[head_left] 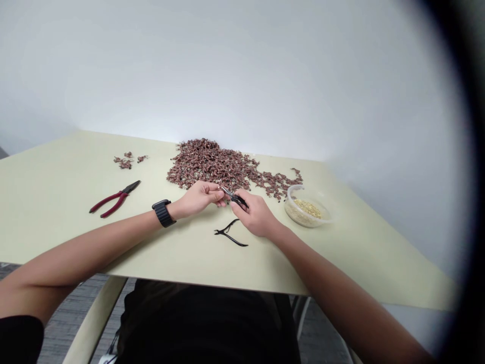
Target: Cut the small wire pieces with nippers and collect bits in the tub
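Note:
In my right hand (254, 211) is a small pair of pliers (239, 200) with dark handles and silver jaws pointing up and left. My left hand (201, 197), with a black watch on its wrist, pinches something at the tips of the jaws; it is too small to name. Just beyond both hands lies a heap of small reddish-brown parts (212, 162) with thin wire ends. Black nippers (227, 234) rest on the table below my hands, their handles apart.
Red-handled pliers (117, 200) lie at the left on the pale yellow table (159, 258). A few brown parts (125, 163) sit apart behind them. At the right stands a clear round tub (293, 216) with small yellow-gold pieces. A white wall (204, 65) rises behind.

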Demonstrator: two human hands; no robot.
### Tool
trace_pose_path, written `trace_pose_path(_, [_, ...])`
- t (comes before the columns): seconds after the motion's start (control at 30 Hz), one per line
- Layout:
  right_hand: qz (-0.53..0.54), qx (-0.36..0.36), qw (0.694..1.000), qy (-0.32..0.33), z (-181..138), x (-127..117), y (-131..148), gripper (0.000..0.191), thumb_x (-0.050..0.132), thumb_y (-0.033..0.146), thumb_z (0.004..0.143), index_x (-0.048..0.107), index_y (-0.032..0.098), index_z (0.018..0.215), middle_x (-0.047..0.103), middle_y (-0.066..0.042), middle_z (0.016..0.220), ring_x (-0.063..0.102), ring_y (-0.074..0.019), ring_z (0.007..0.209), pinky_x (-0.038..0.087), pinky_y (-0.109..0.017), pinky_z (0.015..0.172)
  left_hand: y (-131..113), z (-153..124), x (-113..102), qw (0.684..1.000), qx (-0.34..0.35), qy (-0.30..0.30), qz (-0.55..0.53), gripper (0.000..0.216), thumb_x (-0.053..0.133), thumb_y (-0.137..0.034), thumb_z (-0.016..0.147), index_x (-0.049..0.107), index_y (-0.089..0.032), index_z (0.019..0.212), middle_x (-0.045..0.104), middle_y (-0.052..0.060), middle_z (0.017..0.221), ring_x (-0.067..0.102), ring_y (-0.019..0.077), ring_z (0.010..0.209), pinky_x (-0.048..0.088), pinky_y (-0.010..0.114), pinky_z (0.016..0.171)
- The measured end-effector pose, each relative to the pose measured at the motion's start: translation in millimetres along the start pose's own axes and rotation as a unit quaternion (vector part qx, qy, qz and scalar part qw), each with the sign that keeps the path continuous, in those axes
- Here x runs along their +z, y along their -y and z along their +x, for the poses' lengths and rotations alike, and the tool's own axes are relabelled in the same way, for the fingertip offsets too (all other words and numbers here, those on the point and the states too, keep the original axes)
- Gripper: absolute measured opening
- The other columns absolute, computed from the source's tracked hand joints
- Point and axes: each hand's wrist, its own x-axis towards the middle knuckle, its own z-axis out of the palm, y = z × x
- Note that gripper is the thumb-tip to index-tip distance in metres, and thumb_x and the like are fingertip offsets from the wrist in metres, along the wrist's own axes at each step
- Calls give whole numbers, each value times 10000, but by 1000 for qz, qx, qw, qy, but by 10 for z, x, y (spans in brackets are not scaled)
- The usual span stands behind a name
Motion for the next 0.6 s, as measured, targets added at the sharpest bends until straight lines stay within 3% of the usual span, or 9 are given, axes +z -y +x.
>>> trace_pose_path(0.43, [25,0,999,21,-7,18,24,242,459,384,1027,526,181,912,546,17,755,465,-119,664,306,-257,645,-10,2,-2,1000,3,-2,2,384,620,-460,957,736,-94,948,753,126,910,696,164,849,558,304,836])
trace_pose_path(0.6, [10,-3,1000,-1,-11,29,1,230,484,395,1012,514,185,923,502,26,722,433,-116,632,298,-255,617,-13,0,-2,1000,1,1,5,395,620,-461,957,741,-86,977,756,139,922,706,174,859,564,307,835])
